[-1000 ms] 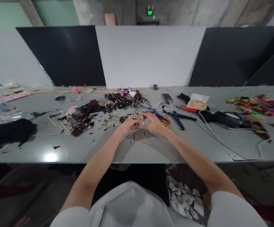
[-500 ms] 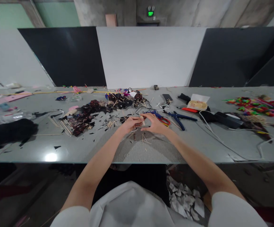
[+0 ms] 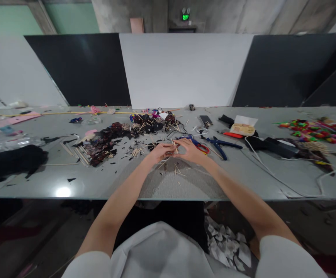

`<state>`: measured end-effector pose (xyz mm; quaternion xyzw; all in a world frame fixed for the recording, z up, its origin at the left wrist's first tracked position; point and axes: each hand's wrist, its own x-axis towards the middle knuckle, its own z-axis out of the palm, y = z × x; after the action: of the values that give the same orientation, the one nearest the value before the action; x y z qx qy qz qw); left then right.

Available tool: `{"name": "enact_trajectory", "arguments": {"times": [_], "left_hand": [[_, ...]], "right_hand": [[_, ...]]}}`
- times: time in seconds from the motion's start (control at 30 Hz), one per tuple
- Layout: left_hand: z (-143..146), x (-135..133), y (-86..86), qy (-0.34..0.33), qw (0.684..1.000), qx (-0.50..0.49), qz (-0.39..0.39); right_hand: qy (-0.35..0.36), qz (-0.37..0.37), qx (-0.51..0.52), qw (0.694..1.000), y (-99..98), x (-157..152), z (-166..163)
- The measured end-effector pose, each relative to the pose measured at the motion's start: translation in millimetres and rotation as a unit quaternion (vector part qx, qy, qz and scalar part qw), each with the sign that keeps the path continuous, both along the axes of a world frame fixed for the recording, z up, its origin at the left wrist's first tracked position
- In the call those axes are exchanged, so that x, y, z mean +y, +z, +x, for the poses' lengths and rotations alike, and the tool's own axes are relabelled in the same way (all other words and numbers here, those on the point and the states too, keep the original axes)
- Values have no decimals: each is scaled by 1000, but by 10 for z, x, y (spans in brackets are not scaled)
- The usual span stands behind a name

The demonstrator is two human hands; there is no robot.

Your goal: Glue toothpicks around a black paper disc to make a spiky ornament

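Observation:
My left hand and my right hand meet over the middle of the grey table. Both pinch a small bundle of thin wooden sticks held between their fingertips. Loose wooden sticks lie scattered on the table just below my hands. A heap of dark paper pieces with stick frames lies to the left of my left hand.
Blue pliers and red-handled scissors lie right of my right hand. A phone, a white packet, black cables and colourful trinkets sit further right. Black cloth lies far left. Black and white boards stand behind.
My hands stay together over the same spot, and my right hand's fingers have closed in slightly towards the left hand on the sticks.

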<state>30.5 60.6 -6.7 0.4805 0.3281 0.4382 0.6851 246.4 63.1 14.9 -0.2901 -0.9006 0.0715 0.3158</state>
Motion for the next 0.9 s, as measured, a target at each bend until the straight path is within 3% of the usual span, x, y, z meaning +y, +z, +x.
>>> {"name": "enact_trajectory", "arguments": {"times": [0.23,0.9], "left_hand": [[16,29,-26,7,1000,0,5],[17,-41,70,10,999,14,28]], "right_hand": [[25,-10,6,1000,-33,11,-1],[15,-13,38,999,8,10,-6]]}}
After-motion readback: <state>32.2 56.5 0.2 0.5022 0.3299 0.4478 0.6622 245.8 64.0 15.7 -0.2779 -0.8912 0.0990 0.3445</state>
